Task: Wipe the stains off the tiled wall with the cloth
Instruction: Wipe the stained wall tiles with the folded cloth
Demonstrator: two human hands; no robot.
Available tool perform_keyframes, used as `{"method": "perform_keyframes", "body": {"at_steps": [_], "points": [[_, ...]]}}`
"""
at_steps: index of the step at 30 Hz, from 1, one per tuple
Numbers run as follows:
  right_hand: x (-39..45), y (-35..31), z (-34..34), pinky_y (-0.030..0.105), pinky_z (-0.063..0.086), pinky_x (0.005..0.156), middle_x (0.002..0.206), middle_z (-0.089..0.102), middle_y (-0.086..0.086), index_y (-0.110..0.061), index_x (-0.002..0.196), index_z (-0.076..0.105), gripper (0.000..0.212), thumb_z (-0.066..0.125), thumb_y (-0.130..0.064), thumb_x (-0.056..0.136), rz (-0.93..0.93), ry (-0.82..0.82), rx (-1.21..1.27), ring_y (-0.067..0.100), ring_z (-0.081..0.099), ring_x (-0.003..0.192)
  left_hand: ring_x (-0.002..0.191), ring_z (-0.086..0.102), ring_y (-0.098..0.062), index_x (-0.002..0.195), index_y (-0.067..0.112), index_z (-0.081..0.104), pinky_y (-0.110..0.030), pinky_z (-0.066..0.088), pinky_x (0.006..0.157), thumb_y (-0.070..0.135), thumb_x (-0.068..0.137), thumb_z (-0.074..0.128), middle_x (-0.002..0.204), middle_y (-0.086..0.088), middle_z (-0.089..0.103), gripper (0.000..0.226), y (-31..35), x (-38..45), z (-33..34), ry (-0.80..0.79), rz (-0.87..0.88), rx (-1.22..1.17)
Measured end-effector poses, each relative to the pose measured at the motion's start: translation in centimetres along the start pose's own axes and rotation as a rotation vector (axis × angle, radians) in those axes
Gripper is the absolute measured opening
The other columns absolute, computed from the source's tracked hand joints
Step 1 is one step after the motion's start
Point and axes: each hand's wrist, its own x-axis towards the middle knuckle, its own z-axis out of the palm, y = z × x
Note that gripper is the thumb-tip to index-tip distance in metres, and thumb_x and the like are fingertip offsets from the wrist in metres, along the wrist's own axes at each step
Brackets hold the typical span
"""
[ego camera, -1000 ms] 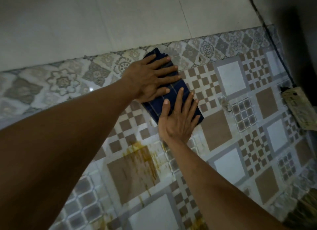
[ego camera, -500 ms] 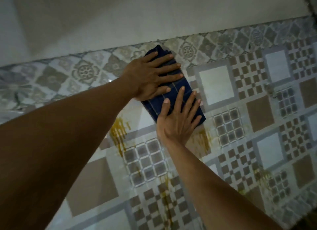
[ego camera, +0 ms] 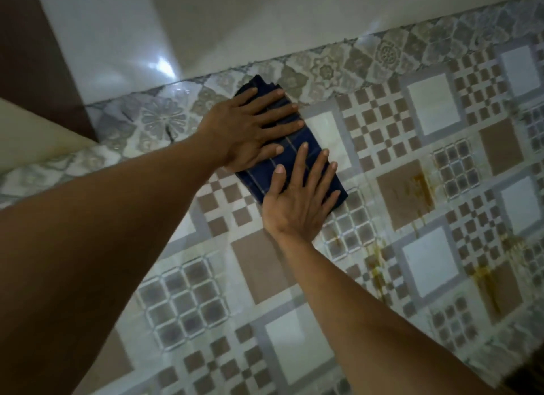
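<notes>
A folded dark blue checked cloth (ego camera: 295,151) lies flat against the patterned tiled wall (ego camera: 265,274), just under the floral border strip. My left hand (ego camera: 247,131) presses its upper end with fingers spread. My right hand (ego camera: 297,201) presses its lower end, fingers spread too. Yellow-brown stains (ego camera: 418,185) streak a brown tile to the right of the cloth. Further drips of the same stain (ego camera: 376,262) run lower right, and others (ego camera: 485,280) sit farther right.
Plain white tiles (ego camera: 235,23) fill the wall above the floral border (ego camera: 347,65). A dark brown panel (ego camera: 32,56) and a cream edge (ego camera: 35,135) stand at the far left, at the wall's end.
Both hands and the cloth have slid left along the wall. The stains that were beside and under the cloth now lie to its right, and the wall's left end has come into view.
</notes>
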Motion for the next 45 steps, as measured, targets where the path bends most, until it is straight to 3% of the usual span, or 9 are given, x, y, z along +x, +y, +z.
{"method": "perform_keyframes", "body": {"at_steps": [13,25,31,39,45], "points": [[-7.3,-4.7,4.0,0.057,-0.006,0.124,0.171,-0.007,-0.003,-0.04,0.161,-0.005,0.062,0.011,-0.06,0.105,0.011,0.024,0.007,0.018,-0.014,0.156,0.157,-0.01,-0.022,0.158,0.04,-0.014,-0.048,0.0,0.127,0.062,0.099,-0.012,0.171,0.006,-0.004,0.062,-1.9,-8.9,1.8,0.031,0.021,0.018],[-13.7,-9.1,7.3,0.061,0.001,0.124,0.172,-0.003,-0.001,-0.037,0.162,0.0,0.062,0.014,-0.059,0.106,0.035,0.07,0.035,0.02,-0.011,0.157,0.158,-0.005,-0.024,0.161,0.036,-0.005,-0.05,0.005,0.127,0.057,0.101,-0.008,0.171,0.003,0.001,0.064,-3.6,-16.7,2.1,-0.003,0.04,0.019],[-20.1,-13.4,9.8,0.061,0.003,0.123,0.172,0.002,0.001,-0.035,0.163,0.007,0.06,0.018,-0.056,0.108,0.016,0.1,0.013,0.022,-0.006,0.158,0.157,-0.016,-0.024,0.159,0.036,-0.013,-0.048,-0.003,0.127,0.058,0.097,-0.012,0.17,0.004,-0.013,0.066,-5.1,-24.0,3.4,-0.05,0.03,0.018],[-30.6,-21.5,14.2,0.061,0.006,0.123,0.172,0.006,0.002,-0.033,0.163,0.012,0.06,0.024,-0.054,0.107,0.045,0.081,0.022,0.022,-0.005,0.158,0.157,-0.012,-0.022,0.153,0.04,-0.019,-0.048,0.0,0.128,0.06,0.098,-0.013,0.171,0.007,-0.007,0.059,-9.1,-37.1,6.6,-0.015,0.029,0.013],[-37.0,-26.8,17.3,0.06,0.006,0.124,0.172,0.004,0.002,-0.033,0.163,0.012,0.06,0.022,-0.054,0.107,0.035,0.088,0.013,0.022,-0.006,0.158,0.158,-0.008,-0.024,0.159,0.038,-0.008,-0.048,0.001,0.128,0.059,0.101,-0.006,0.171,0.005,-0.002,0.062,-11.7,-45.8,7.9,-0.006,0.007,0.0]]}}
